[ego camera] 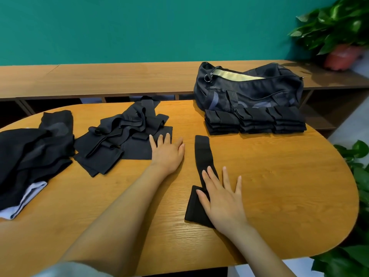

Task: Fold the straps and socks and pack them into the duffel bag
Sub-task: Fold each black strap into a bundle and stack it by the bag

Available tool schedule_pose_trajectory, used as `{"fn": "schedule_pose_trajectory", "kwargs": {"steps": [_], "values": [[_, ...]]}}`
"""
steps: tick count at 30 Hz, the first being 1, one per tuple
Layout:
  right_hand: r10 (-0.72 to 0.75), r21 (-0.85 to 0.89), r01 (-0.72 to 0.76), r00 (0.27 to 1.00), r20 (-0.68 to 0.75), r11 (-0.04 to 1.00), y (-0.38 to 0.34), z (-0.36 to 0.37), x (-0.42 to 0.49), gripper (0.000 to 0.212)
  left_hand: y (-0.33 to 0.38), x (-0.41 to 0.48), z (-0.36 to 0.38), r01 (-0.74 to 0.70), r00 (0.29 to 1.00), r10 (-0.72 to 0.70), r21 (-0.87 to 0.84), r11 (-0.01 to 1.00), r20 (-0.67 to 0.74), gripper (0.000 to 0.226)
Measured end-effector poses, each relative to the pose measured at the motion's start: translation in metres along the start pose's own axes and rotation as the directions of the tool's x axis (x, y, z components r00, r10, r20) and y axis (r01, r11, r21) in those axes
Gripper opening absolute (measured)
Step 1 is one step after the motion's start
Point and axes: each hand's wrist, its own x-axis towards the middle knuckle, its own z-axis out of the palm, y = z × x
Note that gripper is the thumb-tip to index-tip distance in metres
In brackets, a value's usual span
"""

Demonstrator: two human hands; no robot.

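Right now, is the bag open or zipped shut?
Open. The bag gapes along its top zip, showing pale yellow lining inside.

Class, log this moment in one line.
left hand open on unfolded pile | right hand flat on black strip | folded stack before duffel bag

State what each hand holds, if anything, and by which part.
Nothing is gripped. The right hand presses flat on the near part of the long black piece; the left hand rests flat, fingertips on the edge of the unfolded pile.

No readable text, label, brand, number or sign shows anywhere in the view.
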Motion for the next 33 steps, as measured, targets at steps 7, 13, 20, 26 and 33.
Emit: {"fn": "schedule_pose_trajectory", "kwargs": {"steps": [7, 13, 20, 26, 33], "values": [[-0.105, -0.011, 0.107, 0.991, 0.083, 0.994, -0.003, -0.005, 0.009, 0.084, 0.012, -0.034, -0.001, -0.3, 0.954, 0.294, -0.097, 0.949, -0.065, 0.045], [-0.177, 0.181, 0.172, 0.984, 0.009, 0.968, -0.002, -0.018, 0.017, 0.075, -0.014, -0.034, -0.004, -0.262, 0.964, 0.26, -0.034, 0.965, -0.05, 0.048], [-0.003, 0.26, 0.036, 0.992, -0.125, 0.965, 0.013, -0.018, -0.036, 0.062, -0.017, -0.113, -0.015, -0.132, 0.986, 0.072, -0.428, 0.894, -0.153, 0.037], [0.033, 0.282, 0.019, 0.983, -0.18, 0.959, 0.007, -0.008, -0.055, 0.051, -0.011, -0.177, 0.0, -0.174, 0.983, 0.181, -0.452, 0.875, -0.028, 0.044], [-0.128, 0.219, 0.159, 0.98, -0.151, 0.963, 0.01, -0.007, -0.068, 0.048, -0.018, -0.204, 0.006, -0.219, 0.976, 0.213, -0.35, 0.911, -0.055, 0.049]]}}
